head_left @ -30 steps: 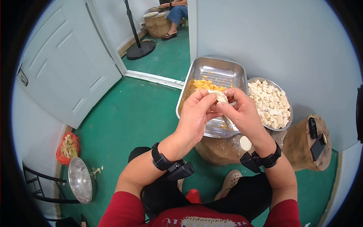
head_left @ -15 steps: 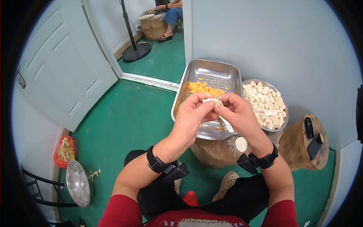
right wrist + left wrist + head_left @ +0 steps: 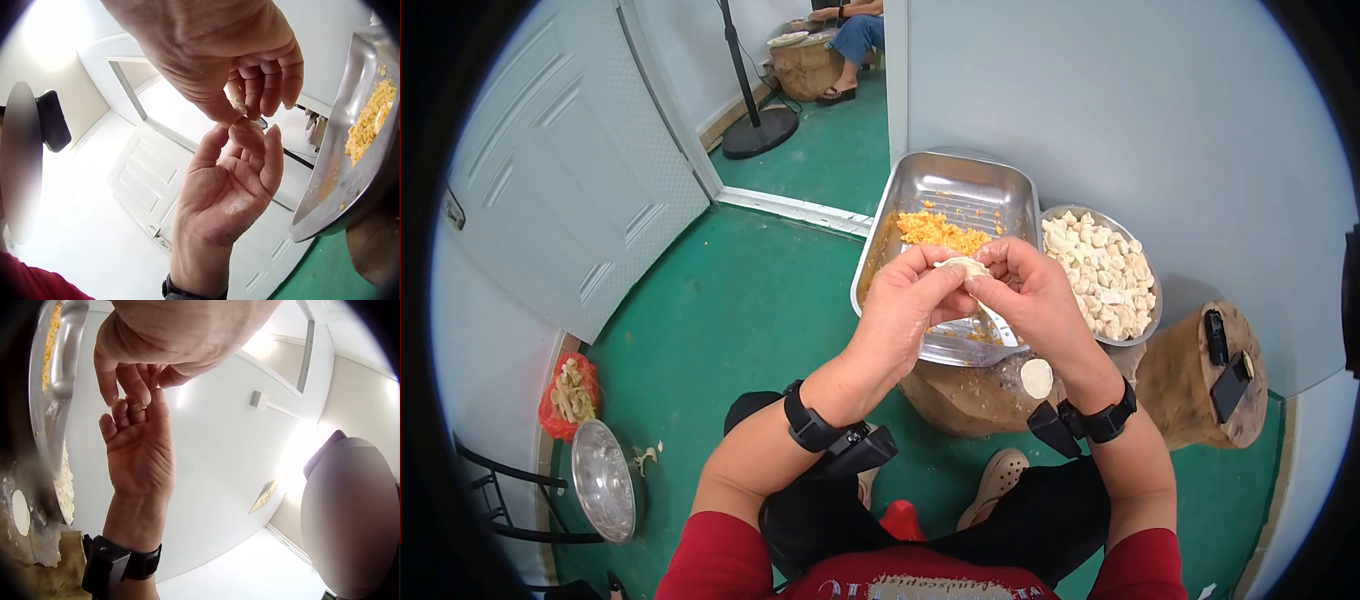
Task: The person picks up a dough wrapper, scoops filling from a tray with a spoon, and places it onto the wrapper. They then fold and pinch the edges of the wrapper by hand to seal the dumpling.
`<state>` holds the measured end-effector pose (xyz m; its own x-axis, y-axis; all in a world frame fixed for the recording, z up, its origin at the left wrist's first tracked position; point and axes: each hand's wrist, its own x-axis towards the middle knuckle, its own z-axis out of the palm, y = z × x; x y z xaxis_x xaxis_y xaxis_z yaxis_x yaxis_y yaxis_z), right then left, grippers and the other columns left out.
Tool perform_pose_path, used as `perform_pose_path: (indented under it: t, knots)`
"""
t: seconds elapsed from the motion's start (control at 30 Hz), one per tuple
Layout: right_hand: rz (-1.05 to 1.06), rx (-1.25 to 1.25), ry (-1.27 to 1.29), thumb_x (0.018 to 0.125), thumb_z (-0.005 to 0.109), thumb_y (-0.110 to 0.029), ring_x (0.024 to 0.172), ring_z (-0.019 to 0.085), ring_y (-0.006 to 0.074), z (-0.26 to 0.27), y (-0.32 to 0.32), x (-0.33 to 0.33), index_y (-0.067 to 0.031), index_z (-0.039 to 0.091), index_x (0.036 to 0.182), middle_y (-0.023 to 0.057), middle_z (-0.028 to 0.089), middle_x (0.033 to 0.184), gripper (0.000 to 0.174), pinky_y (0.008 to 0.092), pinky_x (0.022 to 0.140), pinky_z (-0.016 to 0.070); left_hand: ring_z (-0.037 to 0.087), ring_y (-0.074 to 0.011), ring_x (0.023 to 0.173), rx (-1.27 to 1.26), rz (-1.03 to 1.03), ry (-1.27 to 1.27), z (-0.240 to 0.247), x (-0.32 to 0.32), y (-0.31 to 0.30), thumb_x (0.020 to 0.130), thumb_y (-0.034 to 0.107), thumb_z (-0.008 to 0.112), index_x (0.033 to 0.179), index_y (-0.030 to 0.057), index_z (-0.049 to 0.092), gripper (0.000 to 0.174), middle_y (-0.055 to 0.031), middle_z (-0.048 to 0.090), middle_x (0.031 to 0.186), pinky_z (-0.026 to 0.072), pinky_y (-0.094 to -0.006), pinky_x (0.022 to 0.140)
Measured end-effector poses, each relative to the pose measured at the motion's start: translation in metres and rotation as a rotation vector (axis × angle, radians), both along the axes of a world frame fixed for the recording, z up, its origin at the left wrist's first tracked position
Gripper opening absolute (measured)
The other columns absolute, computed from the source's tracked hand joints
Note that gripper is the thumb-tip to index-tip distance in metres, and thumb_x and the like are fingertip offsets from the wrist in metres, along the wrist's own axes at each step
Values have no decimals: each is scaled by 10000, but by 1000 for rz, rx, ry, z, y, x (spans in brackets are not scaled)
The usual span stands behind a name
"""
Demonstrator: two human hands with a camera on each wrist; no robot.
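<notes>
A small white dumpling [image 3: 963,266] is held between both hands above the near part of a metal tray [image 3: 868,245]. My left hand [image 3: 900,305] pinches its left end between thumb and fingers, and my right hand [image 3: 1032,295] pinches the right end. In the right wrist view a bit of the pale dough [image 3: 239,107] shows between the fingertips; the fingers hide most of it. Orange-yellow filling [image 3: 940,232] lies in the tray beyond the hands. One round dough wrapper [image 3: 1036,379] rests on the wooden stump [image 3: 950,405], below my right hand.
A round bowl of finished dumplings [image 3: 1100,280] stands right of the tray. Further right, a second stump [image 3: 1200,400] carries a phone [image 3: 1230,388]. A white utensil [image 3: 1000,328] lies in the tray. At left are a metal basin [image 3: 603,480] and a red bag [image 3: 568,395].
Both hands have kept pinching the dumpling, their fingertips shifting along its edge. The dumpling has tipped, showing less of its face. The head view has shifted slightly.
</notes>
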<state>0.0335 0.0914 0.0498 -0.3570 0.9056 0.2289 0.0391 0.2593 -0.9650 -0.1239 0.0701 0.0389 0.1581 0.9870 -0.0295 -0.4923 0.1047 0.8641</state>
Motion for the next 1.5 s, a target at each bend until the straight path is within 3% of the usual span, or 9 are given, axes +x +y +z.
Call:
perform_pose_path:
  t: [0.27,0.33,0.57,0.67,0.73,0.93,1.4,1.5]
  knots:
    - [-48,29,-162,775,644,-141,694,549,89,9,-4,1,25,577,933,48,606,789,239,238,642,465,599,-91,698,-84,-18,-106,-2,1,1,879,129,526,947,63,535,95,-43,613,838,522,-259,704]
    - [-46,23,-146,782,640,-145,699,552,89,6,-2,1,28,580,935,51,612,798,239,237,646,466,610,-106,694,-48,-21,-121,-5,-1,2,885,111,510,946,38,538,99,-60,613,849,549,-303,737]
    - [-16,-88,-123,807,621,-136,715,556,85,16,-7,2,30,586,964,53,619,817,232,233,651,465,588,-78,699,-51,-39,-32,-1,1,0,882,134,534,979,44,537,132,-22,601,853,517,-258,722]
    - [0,-47,-95,795,635,-128,722,543,86,10,-4,3,27,577,997,43,606,811,261,231,649,457,593,-86,701,-44,-45,-68,-2,-2,4,884,136,532,984,38,536,140,-22,600,846,526,-267,728]
    - [7,-23,-92,788,642,-127,723,536,87,7,-2,6,26,570,1016,38,600,809,284,231,650,453,611,-113,730,-124,-68,-177,-1,-5,6,892,115,502,962,31,533,114,-47,601,846,539,-316,773]
    - [3,-17,-135,776,651,-130,731,523,90,3,1,8,25,557,1056,30,590,813,334,235,655,447,614,-122,746,-134,-74,-270,-6,-15,16,897,134,497,997,32,519,145,-52,602,854,537,-318,766]
    - [-7,-37,-100,798,634,-159,757,540,103,-5,5,8,37,563,1042,50,605,845,321,246,669,458,620,-133,775,-150,-95,-247,-9,-8,16,898,134,485,1008,28,510,155,-71,605,912,535,-310,762]
    - [-28,-17,-188,790,653,-175,749,545,107,3,4,7,34,551,1059,54,604,820,356,252,675,459,621,-131,771,-116,-85,-231,-2,-8,20,899,136,487,1006,30,509,153,-69,605,912,534,-304,758]
